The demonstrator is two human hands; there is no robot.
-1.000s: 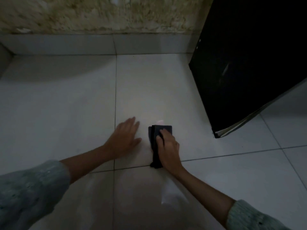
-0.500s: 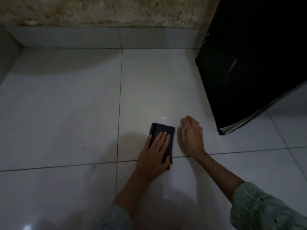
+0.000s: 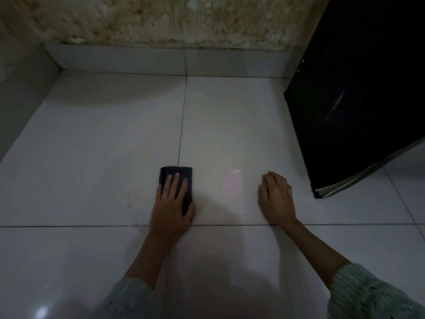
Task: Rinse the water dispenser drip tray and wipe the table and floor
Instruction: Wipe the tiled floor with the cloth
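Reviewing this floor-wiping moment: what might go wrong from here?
1. The left hand presses the folded dark cloth with flat fingers only; it may slip or unfold mid-stroke.
2. The faint marks left of the cloth on the white tiled floor are easily missed in this dim light.
3. The right hand rests on the floor near the black cabinet's lower corner; a rightward stroke might knock it.
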